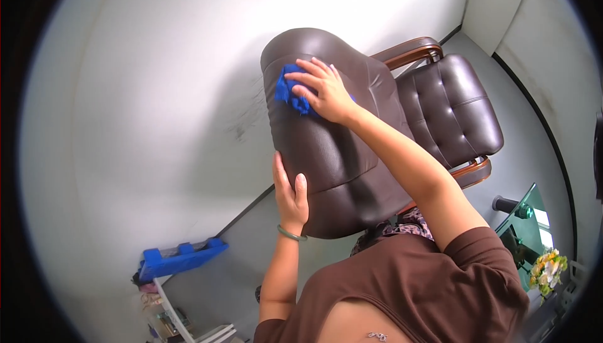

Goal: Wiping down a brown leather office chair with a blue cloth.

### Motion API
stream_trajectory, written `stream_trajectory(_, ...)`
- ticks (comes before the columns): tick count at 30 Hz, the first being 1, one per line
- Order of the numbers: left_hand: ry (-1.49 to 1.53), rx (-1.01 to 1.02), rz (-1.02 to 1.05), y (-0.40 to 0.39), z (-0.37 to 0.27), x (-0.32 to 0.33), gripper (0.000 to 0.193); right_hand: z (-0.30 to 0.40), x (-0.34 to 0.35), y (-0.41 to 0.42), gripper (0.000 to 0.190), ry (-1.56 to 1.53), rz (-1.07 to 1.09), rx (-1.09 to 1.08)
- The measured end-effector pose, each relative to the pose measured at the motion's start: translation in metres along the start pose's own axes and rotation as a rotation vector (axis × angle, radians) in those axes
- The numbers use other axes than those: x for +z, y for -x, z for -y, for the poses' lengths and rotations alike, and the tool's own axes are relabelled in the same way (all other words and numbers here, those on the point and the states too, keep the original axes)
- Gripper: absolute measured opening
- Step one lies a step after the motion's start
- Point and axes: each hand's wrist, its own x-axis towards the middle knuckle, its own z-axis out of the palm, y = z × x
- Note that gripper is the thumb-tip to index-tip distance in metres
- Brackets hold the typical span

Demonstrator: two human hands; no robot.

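Observation:
A brown leather armchair (330, 164) with a tall padded backrest stands before me, its tufted seat (450, 107) beyond the backrest. My right hand (322, 86) lies on the upper part of the backrest, fingers spread, pressing a blue cloth (294, 93) against the leather. Part of the cloth is hidden under the palm. My left hand (291, 194) rests on the near left edge of the backrest, fingers along its rim and thumb on the leather, with a green bangle (292, 233) at the wrist.
A pale wall (141, 107) with dark scuffs stands close to the backrest. Wood-trimmed armrests (410, 51) flank the seat. At the right are a glass table (530, 230) and flowers (548, 270). A blue plastic object (183, 259) and a white shelf unit (174, 310) are at lower left.

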Motion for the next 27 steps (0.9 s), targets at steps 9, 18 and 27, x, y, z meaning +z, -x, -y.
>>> stream_trajectory(9,0.001,-0.136,-0.022,0.001,0.001,-0.002,0.067,0.056,-0.035,0.118,0.042,-0.179,0.178,-0.139)
stream_trajectory(18,0.035,-0.202,0.012,0.02,-0.039,0.014,0.072,-0.051,0.014,-0.05,0.034,-0.039,-0.239,0.135)
stream_trajectory(27,0.066,-0.22,-0.044,0.036,-0.022,0.016,0.079,0.053,-0.045,0.067,0.043,-0.144,0.317,-0.206)
